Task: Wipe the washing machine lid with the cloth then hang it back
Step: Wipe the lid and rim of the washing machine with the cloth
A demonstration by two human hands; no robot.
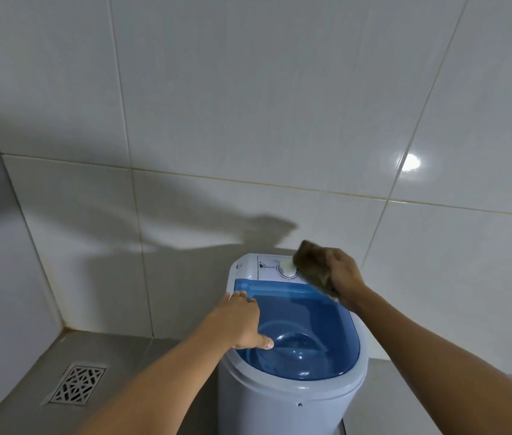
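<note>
Now right hand (344, 274) presses cloth (314, 266) at lid (311, 334) back edge.

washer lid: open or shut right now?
Shut. The blue translucent lid lies flat in the washing machine's rim; the left hand rests on it, and the right hand holds the cloth.

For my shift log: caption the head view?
Right hand wipes brown cloth across washer's control panel; left hand steadies blue lid.

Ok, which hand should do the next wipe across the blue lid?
Right. The right hand already grips the cloth at the lid's back edge by the dial; the left hand lies flat, bracing the lid.
</note>
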